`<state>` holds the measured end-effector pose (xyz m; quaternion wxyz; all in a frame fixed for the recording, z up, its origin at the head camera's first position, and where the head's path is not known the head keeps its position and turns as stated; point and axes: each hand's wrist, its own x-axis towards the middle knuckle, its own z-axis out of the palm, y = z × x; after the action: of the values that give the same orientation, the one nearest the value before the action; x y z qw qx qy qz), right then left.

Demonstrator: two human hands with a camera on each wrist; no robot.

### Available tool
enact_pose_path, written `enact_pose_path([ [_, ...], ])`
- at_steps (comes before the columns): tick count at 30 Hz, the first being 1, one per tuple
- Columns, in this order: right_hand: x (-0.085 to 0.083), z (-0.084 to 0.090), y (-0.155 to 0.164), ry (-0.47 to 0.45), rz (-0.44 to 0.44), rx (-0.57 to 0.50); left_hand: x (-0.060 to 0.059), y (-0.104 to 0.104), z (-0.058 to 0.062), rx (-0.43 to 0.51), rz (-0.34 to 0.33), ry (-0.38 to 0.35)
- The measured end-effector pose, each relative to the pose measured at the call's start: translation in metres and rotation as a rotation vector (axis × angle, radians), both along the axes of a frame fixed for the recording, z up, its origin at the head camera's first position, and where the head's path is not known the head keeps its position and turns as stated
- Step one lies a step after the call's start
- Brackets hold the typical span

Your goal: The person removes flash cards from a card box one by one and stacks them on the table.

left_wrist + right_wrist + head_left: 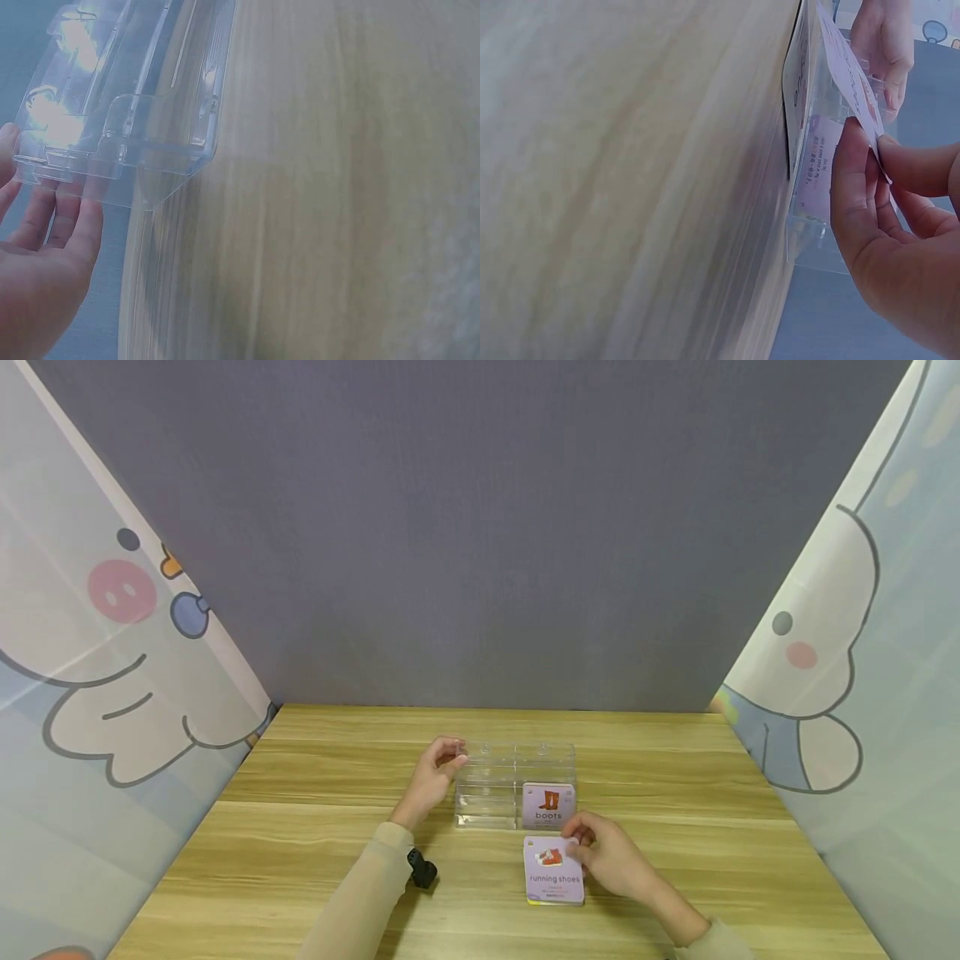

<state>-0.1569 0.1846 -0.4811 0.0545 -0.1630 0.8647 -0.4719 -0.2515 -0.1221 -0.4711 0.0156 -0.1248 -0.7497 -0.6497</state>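
A clear plastic two-compartment card holder (486, 808) stands on the table, its left end gripped between the thumb and fingers of my left hand (433, 777). The left wrist view shows the fingers beneath the edge of the holder. A lilac boots card (548, 817) sits in the right compartment. In front of the holder, my right hand (613, 858) pinches the upper right corner of a lilac running shoes card (553, 887). The right wrist view shows this card tilted up in the fingers (849, 169), above another card (798, 90) lying on the table.
A wooden table (315, 827) lies under everything, with a grey panel (480, 568) behind it. Cartoon-printed curtains (67, 710) hang at both sides. A black wrist camera (422, 870) sits beside the left forearm.
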Motion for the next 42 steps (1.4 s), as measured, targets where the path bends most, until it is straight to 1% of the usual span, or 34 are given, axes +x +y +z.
enact_pose_path([
  [5,0.0,-0.001,0.0,-0.005,0.011,-0.011,0.0,0.001,-0.001,-0.001,0.013,0.008],
  [11,0.0,-0.002,-0.001,0.015,0.025,-0.011,-0.001,0.002,-0.003,-0.001,0.018,0.002],
  [17,0.0,-0.005,-0.004,0.06,-0.018,0.09,0.0,0.001,-0.002,-0.004,0.012,0.003],
  [24,-0.002,-0.008,-0.009,0.137,-0.056,0.213,0.003,0.001,0.005,-0.035,0.016,0.011],
  [29,-0.003,-0.008,-0.012,0.15,-0.073,0.281,0.005,0.002,0.007,-0.05,0.021,0.01],
  [33,-0.002,-0.008,-0.015,0.141,-0.084,0.326,0.005,0.002,0.007,-0.052,0.022,0.009],
  [39,-0.003,-0.007,-0.016,0.15,-0.075,0.361,0.005,0.003,0.004,-0.044,0.033,0.03],
  [42,-0.003,-0.008,-0.017,0.155,-0.07,0.378,0.003,0.003,0.002,-0.048,0.035,0.027],
])
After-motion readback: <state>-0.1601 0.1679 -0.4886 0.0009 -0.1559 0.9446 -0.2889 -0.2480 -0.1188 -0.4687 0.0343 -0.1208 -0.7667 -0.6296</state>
